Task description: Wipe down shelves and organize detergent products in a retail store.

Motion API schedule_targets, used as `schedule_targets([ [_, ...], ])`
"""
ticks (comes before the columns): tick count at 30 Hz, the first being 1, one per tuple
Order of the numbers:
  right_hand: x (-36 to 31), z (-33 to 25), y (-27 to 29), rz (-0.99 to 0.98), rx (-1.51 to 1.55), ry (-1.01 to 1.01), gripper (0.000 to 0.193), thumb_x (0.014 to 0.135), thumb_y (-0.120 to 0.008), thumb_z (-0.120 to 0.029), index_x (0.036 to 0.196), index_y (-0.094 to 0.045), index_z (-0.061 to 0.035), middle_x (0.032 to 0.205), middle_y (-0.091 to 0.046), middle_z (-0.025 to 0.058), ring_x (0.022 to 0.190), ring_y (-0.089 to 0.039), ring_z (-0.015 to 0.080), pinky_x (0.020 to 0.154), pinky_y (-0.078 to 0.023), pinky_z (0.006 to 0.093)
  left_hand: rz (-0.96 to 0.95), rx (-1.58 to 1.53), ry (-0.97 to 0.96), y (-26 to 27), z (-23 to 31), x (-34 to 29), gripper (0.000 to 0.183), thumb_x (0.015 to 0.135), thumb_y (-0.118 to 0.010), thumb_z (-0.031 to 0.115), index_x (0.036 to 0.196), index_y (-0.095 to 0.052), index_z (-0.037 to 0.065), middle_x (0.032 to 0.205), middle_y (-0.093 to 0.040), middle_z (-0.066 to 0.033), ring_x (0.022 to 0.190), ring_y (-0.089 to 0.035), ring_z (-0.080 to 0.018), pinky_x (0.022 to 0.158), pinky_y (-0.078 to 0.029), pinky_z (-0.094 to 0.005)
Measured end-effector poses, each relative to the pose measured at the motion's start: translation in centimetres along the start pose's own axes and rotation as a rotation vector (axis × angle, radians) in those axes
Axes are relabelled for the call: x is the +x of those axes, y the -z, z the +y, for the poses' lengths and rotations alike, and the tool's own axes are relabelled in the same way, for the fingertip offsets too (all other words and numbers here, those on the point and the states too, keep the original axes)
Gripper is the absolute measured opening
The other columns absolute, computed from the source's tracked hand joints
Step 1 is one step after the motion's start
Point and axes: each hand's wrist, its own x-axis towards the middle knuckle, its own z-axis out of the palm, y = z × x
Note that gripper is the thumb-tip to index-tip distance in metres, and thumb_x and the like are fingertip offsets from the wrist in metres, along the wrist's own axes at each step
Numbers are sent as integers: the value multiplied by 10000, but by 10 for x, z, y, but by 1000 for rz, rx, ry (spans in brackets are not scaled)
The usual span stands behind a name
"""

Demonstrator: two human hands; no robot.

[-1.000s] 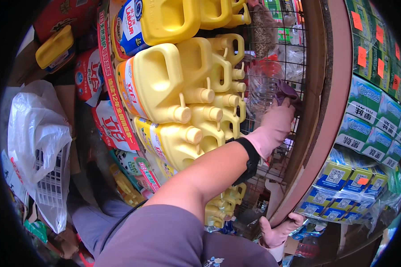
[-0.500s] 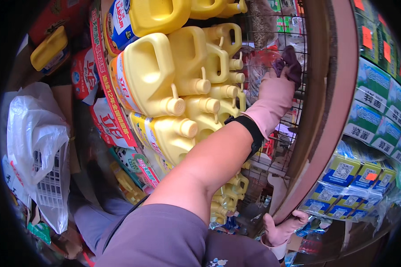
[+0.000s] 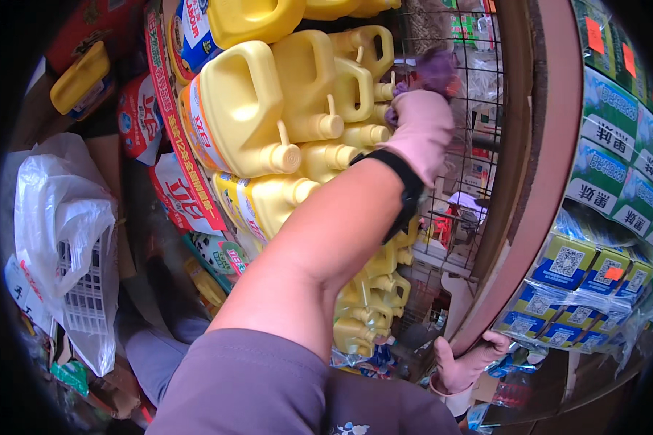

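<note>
goods crowd both sides of a long pink board (image 3: 559, 130), which has a brown wooden frame along its left side and a dark wire mesh (image 3: 479, 156) beyond that. two gloved hands show: the left hand (image 3: 422, 130), left of the board, is closed around one purple cloth (image 3: 437, 69), blurred and near the mesh, though i cannot tell if they touch; the right hand (image 3: 470, 366) is cupped about the board's lower end, thumb and fingers apart. one black band (image 3: 412, 192) circles the left wrist. farther left of the board are pale yellow jugs (image 3: 236, 101), too crowded for a full count, at least four showing handle openings; the foremost wears an orange-and-white label with large printed characters. well left of the board, one white plastic bag (image 3: 58, 196) partly covers one white crate (image 3: 83, 297). right of the board sit stacked green-and-white boxes (image 3: 609, 138), printed in bold characters, yellow-and-blue boxes (image 3: 559, 290) with square codes, and at least three orange stickers (image 3: 595, 35).
</note>
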Motion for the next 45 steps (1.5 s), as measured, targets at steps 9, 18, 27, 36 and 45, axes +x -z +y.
schedule_targets([
  [9, -11, 16, 9, 45, -196, 40, 856, 586, -847, -510, 1113, -331, -77, 1038, -318, 94, 1022, -368, 256, 956, -300, 407, 39, -664, -25, -23, 42, -29, 345, 803, -590, 219, 1118, -666, 99, 1290, -544, -179, 1247, -442, -388, 969, -366, -548],
  [18, 1, 14, 4, -17, -73, -21, 814, 590, -863, -397, 1101, -318, -73, 1054, -344, 98, 1010, -386, 239, 939, -318, 402, -370, 135, -20, -71, 107, -15, 278, 807, -666, 262, 1049, -726, 139, 1100, -688, -44, 980, -658, -316, 790, -457, -651],
  [27, -8, 39, 25, -93, -290, 45, 846, 592, -861, -347, 1155, -302, -55, 1117, -382, 132, 1054, -415, 262, 968, -329, 421, -344, -75, -31, -15, 61, 2, 262, 755, -700, 168, 1012, -735, 136, 1094, -681, -79, 946, -675, -293, 675, -553, -481],
  [36, -21, 42, 13, -47, -557, 24, 955, 425, -904, -569, 1103, -411, -111, 980, -513, 54, 841, -570, 244, 746, -470, 337, 367, -122, -7, 118, -3, 129, 511, 886, -525, 174, 1378, -442, 66, 1492, -271, -246, 1243, -465, -391, 926, -478, -419],
  [45, -54, 93, -5, 111, -1311, -296, 1216, 236, -603, -942, 1095, -483, -90, 804, -559, -3, 615, -596, 208, 604, -494, 335, 81, -20, 85, 93, -4, 166, 425, 839, -574, 108, 1263, -553, 135, 1190, -617, -131, 955, -649, -346, 732, -533, -432],
])
